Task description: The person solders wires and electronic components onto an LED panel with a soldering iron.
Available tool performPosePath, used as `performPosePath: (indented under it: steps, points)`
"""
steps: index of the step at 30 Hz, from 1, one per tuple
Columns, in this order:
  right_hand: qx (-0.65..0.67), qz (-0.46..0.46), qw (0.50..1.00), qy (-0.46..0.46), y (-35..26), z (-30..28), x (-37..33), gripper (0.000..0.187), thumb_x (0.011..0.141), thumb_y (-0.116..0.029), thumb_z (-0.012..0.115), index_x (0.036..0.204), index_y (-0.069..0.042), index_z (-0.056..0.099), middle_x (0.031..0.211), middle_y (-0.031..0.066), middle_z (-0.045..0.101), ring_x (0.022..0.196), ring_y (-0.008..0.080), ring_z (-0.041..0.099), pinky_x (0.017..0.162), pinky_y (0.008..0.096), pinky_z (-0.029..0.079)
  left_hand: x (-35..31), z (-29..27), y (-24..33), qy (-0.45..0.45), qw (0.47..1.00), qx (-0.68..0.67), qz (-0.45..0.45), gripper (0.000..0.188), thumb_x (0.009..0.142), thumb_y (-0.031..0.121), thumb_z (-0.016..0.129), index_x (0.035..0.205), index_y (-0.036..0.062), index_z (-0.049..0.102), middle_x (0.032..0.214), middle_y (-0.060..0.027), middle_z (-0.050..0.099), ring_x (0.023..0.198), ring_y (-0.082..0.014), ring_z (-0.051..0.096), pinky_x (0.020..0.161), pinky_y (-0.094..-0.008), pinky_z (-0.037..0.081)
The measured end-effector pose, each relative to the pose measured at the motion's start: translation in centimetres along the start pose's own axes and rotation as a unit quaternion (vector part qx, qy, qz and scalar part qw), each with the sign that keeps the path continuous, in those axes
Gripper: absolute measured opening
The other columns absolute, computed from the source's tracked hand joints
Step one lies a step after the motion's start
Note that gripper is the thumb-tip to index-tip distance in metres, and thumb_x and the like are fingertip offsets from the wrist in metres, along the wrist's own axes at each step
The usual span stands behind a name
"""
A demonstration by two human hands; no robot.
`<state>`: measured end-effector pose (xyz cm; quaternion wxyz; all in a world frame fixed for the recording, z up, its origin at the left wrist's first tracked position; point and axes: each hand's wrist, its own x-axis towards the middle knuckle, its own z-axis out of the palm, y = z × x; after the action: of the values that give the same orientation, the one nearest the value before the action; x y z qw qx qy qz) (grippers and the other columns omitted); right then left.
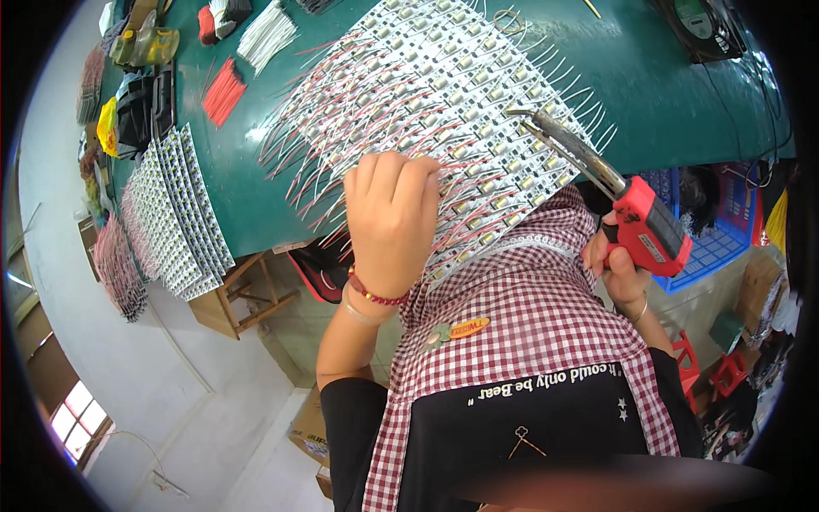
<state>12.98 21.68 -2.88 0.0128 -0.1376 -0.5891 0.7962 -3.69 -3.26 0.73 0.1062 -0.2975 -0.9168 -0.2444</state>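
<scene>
My left hand is closed over the lower left part of a sheet of white LED circuit boards, its fingertips pinched where a red wire meets them. The curled fingers hide part of that wire. Many thin red and white wires stick out from the boards. In my right hand is a soldering gun with a red and black handle, its metal barrel pointing up and left. The gun's tip is over the right part of the sheet; I cannot tell whether it touches a board.
A green table carries the sheet. Bundles of red wires and white wires lie at the far left. More stacked LED boards hang over the left edge. A blue crate stands below on the right, a wooden stool below left.
</scene>
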Motion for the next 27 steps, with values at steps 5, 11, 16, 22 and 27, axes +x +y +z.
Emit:
performPosePath:
  steps: [5,11,16,22,27]
  points:
    - [0.004,0.016,1.000,-0.021,-0.2,0.9,0.6,0.055,0.094,-0.035,0.062,0.130,0.001,0.042,0.062,0.0041,0.048,0.050,0.0128,0.047,0.055,0.0309,0.045,1.6,2.1,-0.7,-0.002,1.000,0.019,0.007,0.011,0.080,0.003,0.067,0.085,0.0102,0.061,0.086,-0.0021,0.060,0.082,-0.0225,0.055,0.074,-0.0365,0.038]
    - [0.010,0.027,0.999,-0.029,-0.1,0.9,0.5,0.052,0.095,-0.033,0.060,0.130,0.001,0.043,0.061,0.0050,0.049,0.049,0.0131,0.047,0.055,0.0307,0.045,1.9,2.0,-0.4,-0.032,0.999,0.010,-0.005,0.011,0.080,0.004,0.067,0.086,0.0100,0.060,0.088,-0.0021,0.059,0.084,-0.0224,0.055,0.073,-0.0364,0.038]
    - [0.011,0.025,0.999,-0.030,-0.4,0.9,1.1,0.053,0.095,-0.034,0.060,0.130,0.002,0.042,0.061,0.0047,0.049,0.050,0.0130,0.047,0.055,0.0306,0.045,2.1,2.0,-0.3,-0.054,0.998,0.012,-0.010,0.012,0.080,0.004,0.068,0.087,0.0099,0.060,0.087,-0.0024,0.059,0.084,-0.0220,0.054,0.073,-0.0357,0.038]
    - [-0.003,0.039,0.998,-0.043,-0.8,1.6,1.5,0.050,0.096,-0.031,0.059,0.130,0.002,0.042,0.065,0.0047,0.050,0.051,0.0127,0.048,0.056,0.0306,0.045,2.7,2.1,-0.6,0.018,0.999,0.035,0.002,0.013,0.080,0.005,0.069,0.089,0.0103,0.062,0.088,-0.0022,0.059,0.085,-0.0216,0.054,0.076,-0.0360,0.038]
    - [-0.073,0.058,0.994,-0.061,-0.6,1.3,1.0,0.046,0.097,-0.025,0.057,0.132,0.001,0.042,0.069,0.0047,0.051,0.055,0.0119,0.048,0.058,0.0302,0.045,2.6,2.6,-0.9,-0.037,0.997,0.062,-0.010,0.014,0.079,0.005,0.069,0.090,0.0104,0.061,0.091,-0.0025,0.061,0.087,-0.0217,0.056,0.077,-0.0363,0.038]
